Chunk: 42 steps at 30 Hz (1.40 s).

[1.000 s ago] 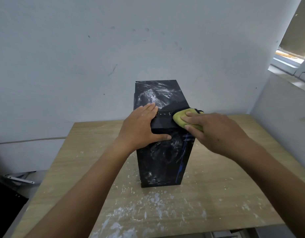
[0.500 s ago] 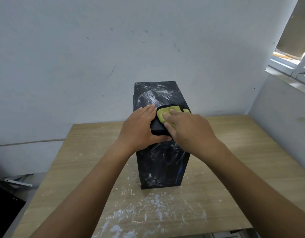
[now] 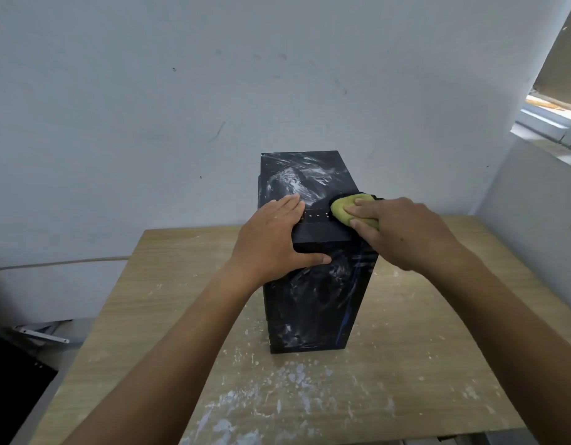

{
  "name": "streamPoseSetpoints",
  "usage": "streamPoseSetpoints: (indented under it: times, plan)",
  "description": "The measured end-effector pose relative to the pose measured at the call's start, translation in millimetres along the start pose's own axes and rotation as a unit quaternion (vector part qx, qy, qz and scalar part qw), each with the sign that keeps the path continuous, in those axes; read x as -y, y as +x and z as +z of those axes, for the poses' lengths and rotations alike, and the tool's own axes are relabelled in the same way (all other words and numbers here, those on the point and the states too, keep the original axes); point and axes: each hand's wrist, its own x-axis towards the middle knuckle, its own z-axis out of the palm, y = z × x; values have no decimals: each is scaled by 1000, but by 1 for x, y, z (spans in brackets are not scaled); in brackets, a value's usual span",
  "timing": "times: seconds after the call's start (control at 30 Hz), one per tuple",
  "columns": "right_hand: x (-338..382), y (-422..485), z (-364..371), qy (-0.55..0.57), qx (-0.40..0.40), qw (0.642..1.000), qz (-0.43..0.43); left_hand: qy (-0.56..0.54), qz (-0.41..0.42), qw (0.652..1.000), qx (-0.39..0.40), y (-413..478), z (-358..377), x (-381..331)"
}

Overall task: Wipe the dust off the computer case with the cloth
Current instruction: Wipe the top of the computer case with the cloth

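Sweeping back from mid-panel, the right hand [image 3: 406,232] is pressing the cloth [image 3: 345,211] flat-fingered at the top right edge of the computer case [image 3: 313,303]. The left hand [image 3: 268,239] is lying spread, bracing it on the worktop [image 3: 431,348]; rear dust is remaining.

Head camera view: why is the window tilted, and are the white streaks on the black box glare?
Head view: the wide-angle lens bends the edges, so the window frame at right leans; its daylight is soft, without hard shadows; the streaks on the black computer case look like smeared white dust, not glare.
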Motion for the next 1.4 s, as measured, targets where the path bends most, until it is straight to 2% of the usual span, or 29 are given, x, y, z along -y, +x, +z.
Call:
streamPoseSetpoints:
  times: [0.07,0.2,0.33,0.57,0.8,0.97,1.07,1.2,1.4]
  plan:
    - [10,10,1,-39,6,999,4,-2,-3,1000,1,0,0,-1]
    - [35,12,9,-94,-23,994,-43,-5,-4,1000,-3,0,1,0]
    - [43,-8,17,-70,-33,993,-94,-15,-4,1000,-2,0,2,1]
    - [19,-37,16,0,-21,993,-114,-2,-6,1000,6,1,1,0]
    - [-9,-15,5,-8,-10,997,-73,-1,-11,1000,11,0,0,0]
    - [12,18,6,-62,0,997,-40,-4,-15,1000,7,-1,0,-1]
    - [36,25,12,-98,-24,992,-69,-11,-12,1000,-7,-3,-2,-2]
    - [43,15,18,-90,-27,991,-95,-8,-2,1000,-22,-7,-6,-2]
    - [10,-17,4,-27,23,985,-170,-5,-40,999,-3,-17,-6,6]
